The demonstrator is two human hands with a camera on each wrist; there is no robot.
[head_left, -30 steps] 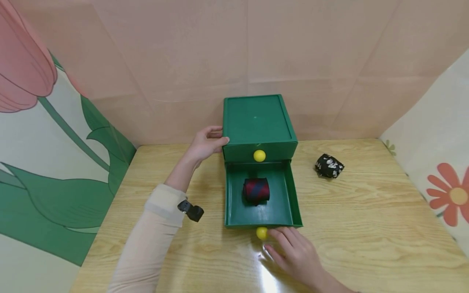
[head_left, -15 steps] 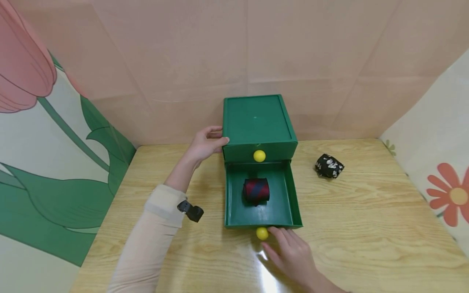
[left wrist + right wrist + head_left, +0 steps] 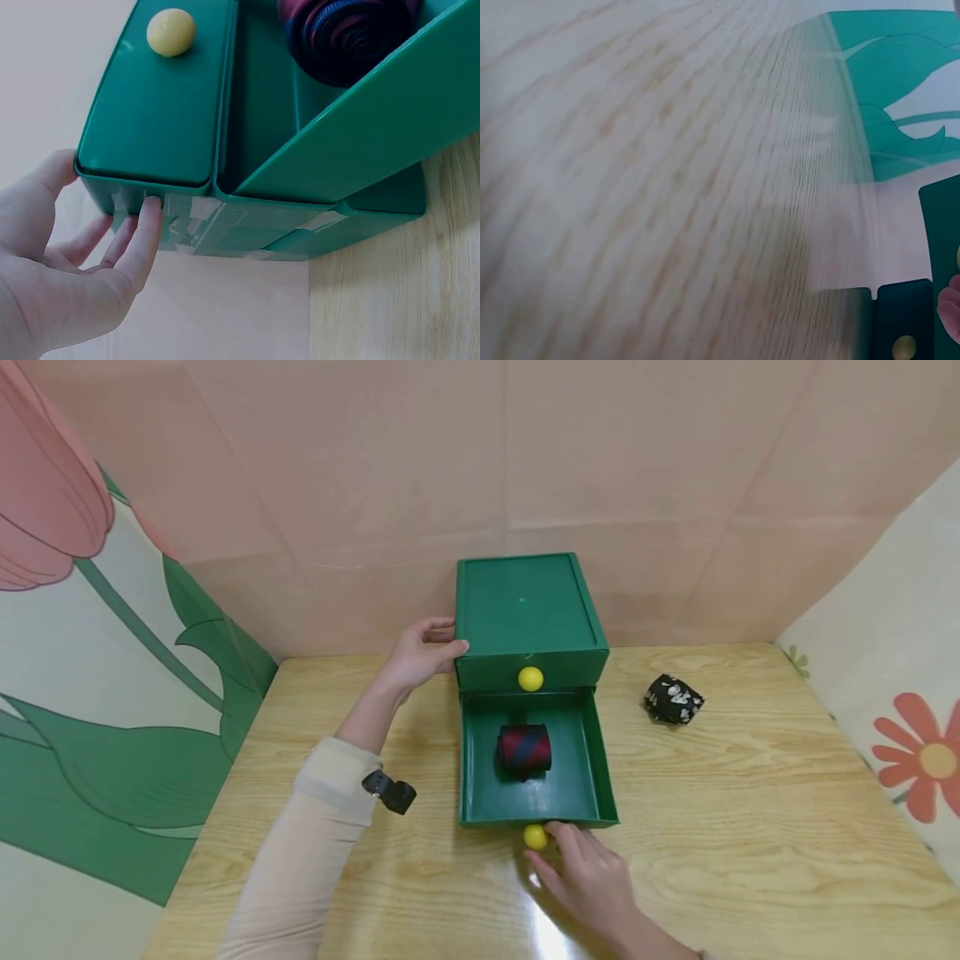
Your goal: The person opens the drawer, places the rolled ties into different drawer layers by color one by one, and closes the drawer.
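- Head view: the left hand is bracing the green drawer box at its left side, fingers relaxed against the wall, likely steadying it; the right hand is touching the yellow knob of the pulled-out lower drawer, though I cannot tell if its grip is clamped; a rolled red-and-navy tie is lying inside, and a black patterned roll is sitting apart on the desk
- Left wrist view: straight fingers are pressing the box's taped side
- Right wrist view: blurred desk grain is filling the picture

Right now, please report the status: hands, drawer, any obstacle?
Left hand braces green box. Right hand fingers at lower yellow knob. Drawer open, rolled cloth inside. No obstacle.
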